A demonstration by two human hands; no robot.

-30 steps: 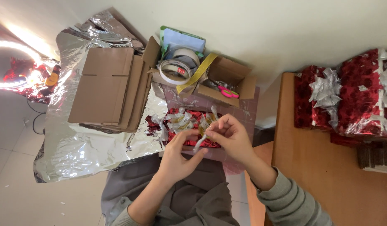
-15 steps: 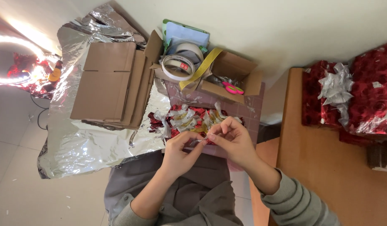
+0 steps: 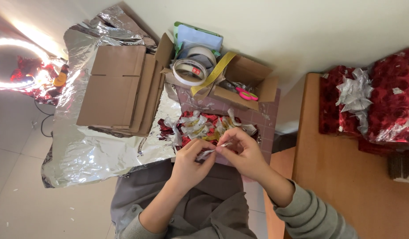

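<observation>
At the upper left, flattened cardboard sheets (image 3: 118, 88) are lying on crinkled silver foil (image 3: 94, 155). At centre, the left hand (image 3: 190, 166) is pinching one end of a thin silver ribbon strip (image 3: 213, 149), and the right hand (image 3: 242, 152) is gripping the other end, both over a heap of red and silver bows (image 3: 200, 126). The strip looks featherlight, limp and slippery, likely creasing easily; fingertip pinches near its ends seem the best hold. Further right, red foil bundles (image 3: 381, 102) are resting on a wooden table (image 3: 346, 186).
</observation>
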